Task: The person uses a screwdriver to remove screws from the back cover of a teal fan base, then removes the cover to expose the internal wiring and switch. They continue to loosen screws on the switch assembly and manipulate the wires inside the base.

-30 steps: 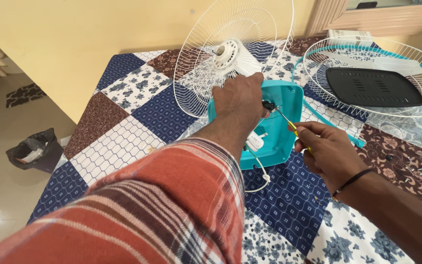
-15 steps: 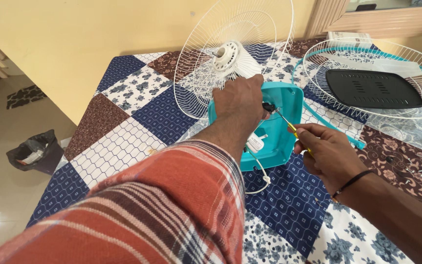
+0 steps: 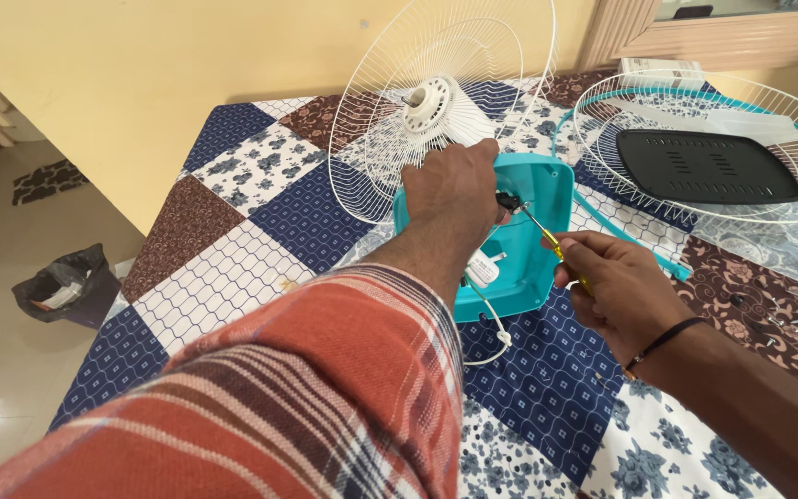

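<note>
While the fan lies in pieces on the quilt-covered bed [image 3: 260, 268], the work looks to be somewhere in the middle. One wire guard [image 3: 436, 102] with the white motor hub [image 3: 431, 102] stands tilted against the teal base [image 3: 533, 249], and a second guard [image 3: 695, 139] lies apart on the right with a black plate [image 3: 704, 166] inside it. The base is turned with its open hollow side up, and a white cord [image 3: 487, 319] comes out of it. I judge that a screw inside the base is being worked on; whether it goes in or out, I cannot tell.

The left hand [image 3: 454, 199] reaches forward with the arm stretched, its fingers closed over the upper edge of the base and pressing it steady. The right hand [image 3: 616, 296] is curled tightly around the yellow handle of a screwdriver [image 3: 538, 226], whose tip points into the base just beside the left hand.
</note>
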